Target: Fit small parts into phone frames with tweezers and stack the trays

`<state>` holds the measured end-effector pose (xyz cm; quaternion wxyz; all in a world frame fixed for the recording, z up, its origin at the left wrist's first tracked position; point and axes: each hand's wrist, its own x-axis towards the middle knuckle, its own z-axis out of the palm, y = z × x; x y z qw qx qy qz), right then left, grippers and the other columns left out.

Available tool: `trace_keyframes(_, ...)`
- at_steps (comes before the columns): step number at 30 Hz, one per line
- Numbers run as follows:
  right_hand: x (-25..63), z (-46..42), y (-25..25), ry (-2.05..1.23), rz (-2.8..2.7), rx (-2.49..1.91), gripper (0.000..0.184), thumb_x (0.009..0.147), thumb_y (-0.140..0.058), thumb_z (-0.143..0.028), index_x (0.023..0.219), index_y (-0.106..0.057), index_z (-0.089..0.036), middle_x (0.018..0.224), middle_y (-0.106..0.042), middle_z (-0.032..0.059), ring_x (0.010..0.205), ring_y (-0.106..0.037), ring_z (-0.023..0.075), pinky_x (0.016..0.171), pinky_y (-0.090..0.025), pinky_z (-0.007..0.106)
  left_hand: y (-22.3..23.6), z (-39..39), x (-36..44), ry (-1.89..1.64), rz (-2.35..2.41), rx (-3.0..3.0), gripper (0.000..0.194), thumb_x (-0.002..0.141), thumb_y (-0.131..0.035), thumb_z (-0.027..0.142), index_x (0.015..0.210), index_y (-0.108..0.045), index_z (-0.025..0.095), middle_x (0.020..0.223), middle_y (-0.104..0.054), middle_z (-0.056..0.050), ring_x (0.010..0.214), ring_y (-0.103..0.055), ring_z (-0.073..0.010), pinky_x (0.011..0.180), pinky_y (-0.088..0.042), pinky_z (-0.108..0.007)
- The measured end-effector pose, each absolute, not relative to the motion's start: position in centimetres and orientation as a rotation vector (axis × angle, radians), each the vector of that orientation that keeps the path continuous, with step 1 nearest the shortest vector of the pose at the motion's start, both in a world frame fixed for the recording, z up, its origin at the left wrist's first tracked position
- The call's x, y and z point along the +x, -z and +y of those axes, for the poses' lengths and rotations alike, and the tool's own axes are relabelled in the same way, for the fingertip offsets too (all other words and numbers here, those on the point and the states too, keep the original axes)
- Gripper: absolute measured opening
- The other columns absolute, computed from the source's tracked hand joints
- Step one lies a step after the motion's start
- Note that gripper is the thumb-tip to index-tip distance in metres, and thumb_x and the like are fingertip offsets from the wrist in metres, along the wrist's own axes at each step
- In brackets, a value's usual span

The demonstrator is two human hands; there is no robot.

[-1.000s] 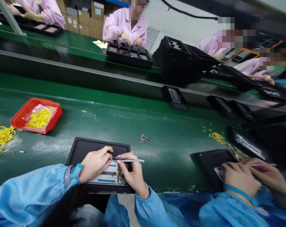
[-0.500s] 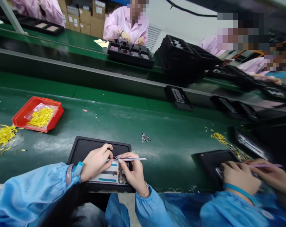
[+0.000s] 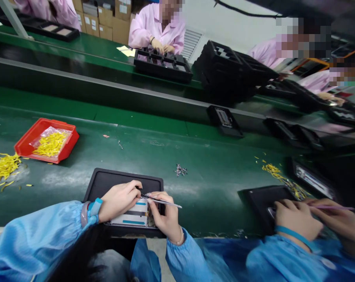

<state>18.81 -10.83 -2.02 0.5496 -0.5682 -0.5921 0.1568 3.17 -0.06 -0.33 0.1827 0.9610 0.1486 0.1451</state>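
Observation:
A tablet-like device (image 3: 130,218) with its inside exposed lies in a black tray (image 3: 115,178) at the table's front edge. Two blue strips show on its pale inner surface, with a circuit board along its right side. My right hand (image 3: 166,219) pinches a pair of slim tweezers (image 3: 168,203), their tips pointing left over the device's upper edge. My left hand (image 3: 121,199) rests across the device's left part, its fingers curled together right by the tweezer tips. What those fingers pinch, if anything, is too small to make out.
A red bin (image 3: 68,147) of yellow pieces stands left, beside a loose yellow pile (image 3: 4,167). Small metallic parts (image 3: 181,170) lie beyond my tray. At right, a co-worker's hands (image 3: 297,219) work over another black tray (image 3: 262,196). More trays (image 3: 224,121) line the raised divider.
The tweezers have tilted in my right hand, their rear end now lower. My left hand stays by the tips, nearly unmoved. The view has shifted slightly.

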Motion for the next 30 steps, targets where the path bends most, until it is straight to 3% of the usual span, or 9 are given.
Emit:
trace_keyframes(18,18.5,-10.8,1.9,-0.371,-1.304,-1.343,0.014,0.086,-0.055,-0.012,0.093,-0.052,-0.024,0.075,-0.062,0.0028,0.071,-0.066,0.0188,0.062,-0.055,0.033,0.4,0.1,3.1,-0.358,0.392,2.690,0.018,0.092,-0.034,0.014,0.086,-0.051,0.018,0.101,-0.056,-0.006,0.084,-0.062,-0.0153,0.076,-0.052,-0.026)
trace_keyframes(30,19.0,-10.4,0.8,-0.410,-1.564,-1.376,0.013,0.090,-0.049,-0.015,0.098,-0.056,-0.024,0.075,-0.066,0.0042,0.064,-0.063,0.0183,0.055,-0.052,0.029,0.2,-0.1,3.0,-0.338,0.401,2.737,0.026,0.096,-0.028,0.016,0.088,-0.053,0.017,0.098,-0.058,-0.005,0.081,-0.060,-0.0140,0.069,-0.051,-0.023)
